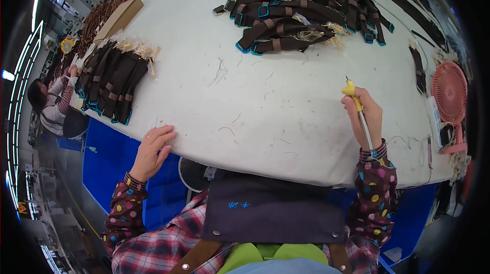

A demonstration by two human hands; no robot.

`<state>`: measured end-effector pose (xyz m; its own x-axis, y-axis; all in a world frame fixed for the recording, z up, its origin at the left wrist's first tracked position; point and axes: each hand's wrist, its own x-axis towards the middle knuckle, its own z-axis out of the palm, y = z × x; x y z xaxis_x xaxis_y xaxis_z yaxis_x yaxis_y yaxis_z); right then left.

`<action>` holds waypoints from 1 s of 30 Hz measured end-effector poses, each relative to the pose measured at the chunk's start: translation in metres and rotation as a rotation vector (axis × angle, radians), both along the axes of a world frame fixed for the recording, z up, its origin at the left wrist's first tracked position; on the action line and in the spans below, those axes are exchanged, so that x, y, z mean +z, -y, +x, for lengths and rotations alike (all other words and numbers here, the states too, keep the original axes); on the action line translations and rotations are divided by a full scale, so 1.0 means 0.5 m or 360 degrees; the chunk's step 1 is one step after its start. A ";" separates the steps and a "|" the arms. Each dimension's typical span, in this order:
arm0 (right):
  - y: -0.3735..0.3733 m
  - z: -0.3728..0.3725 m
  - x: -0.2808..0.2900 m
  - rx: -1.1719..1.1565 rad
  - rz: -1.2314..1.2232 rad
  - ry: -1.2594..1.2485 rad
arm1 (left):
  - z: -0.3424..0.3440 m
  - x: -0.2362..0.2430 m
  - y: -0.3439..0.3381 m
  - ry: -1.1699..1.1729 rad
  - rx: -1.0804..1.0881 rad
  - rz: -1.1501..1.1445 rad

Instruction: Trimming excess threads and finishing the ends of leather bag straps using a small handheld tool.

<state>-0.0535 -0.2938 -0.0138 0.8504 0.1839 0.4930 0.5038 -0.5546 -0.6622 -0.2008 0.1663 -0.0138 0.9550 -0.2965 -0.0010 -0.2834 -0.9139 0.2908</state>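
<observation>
In my right hand (368,118) is a slim pen-shaped tool (349,89) with a yellow front part, a thin dark tip and a pale shaft. My fingers close around it, and the tip points up and away over the white table (204,110). At the table's near-left edge rests my left hand (153,152), its fingers apart and nothing in them. Beyond it lies a row of dark brown straps (109,87) with blue-edged buckles and clear plastic at their far ends. A larger heap of such straps (301,8) covers the far middle.
A pink fan (449,92) stands at the right edge near a single strap bundle (418,69). Loose thread scraps (220,72) dot the tabletop. A cardboard box (120,18) sits far left. Another person (53,103) is beyond the table's left side. Blue bins (109,156) stand below.
</observation>
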 end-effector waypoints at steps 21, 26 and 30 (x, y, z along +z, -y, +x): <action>0.010 -0.002 0.009 -0.0104 -0.0061 0.0272 | 0.272 0.104 0.257 -0.1160 -0.1144 -0.0399; 0.016 0.004 -0.004 -0.0172 0.0097 0.0134 | 0.436 0.084 0.326 0.0154 -0.0724 -0.0611; 0.014 0.012 -0.011 -0.0216 0.0045 0.0141 | 0.532 -0.006 0.402 0.0591 -0.0623 -0.0554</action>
